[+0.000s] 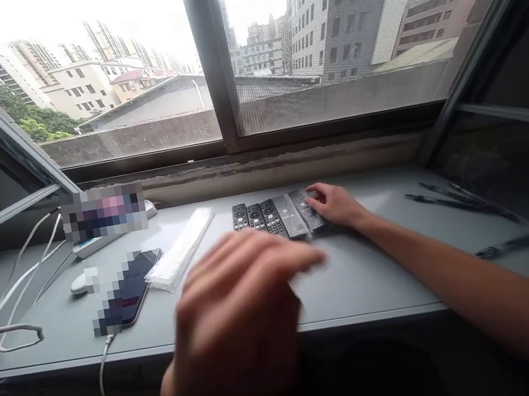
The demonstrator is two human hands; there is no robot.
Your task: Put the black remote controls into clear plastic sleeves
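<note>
Five remotes lie at my twelve o'clock on the surface, three bare, two in clear sleeves; I expect them light, stiff, slippery where sleeved, best taken by the long edges. My right grip, at one o'clock, touches the rightmost; whether it pinches, I cannot tell, nor can I read my blurred left grip. One phone sits at ten.

On your left, a dark phone lies on the tabletop, a white charging cable trailing from its near end over the near edge. You have a small white rounded object left of it, a white power strip farther off, dark pen-like items on your right, and buildings beyond the far window.
</note>
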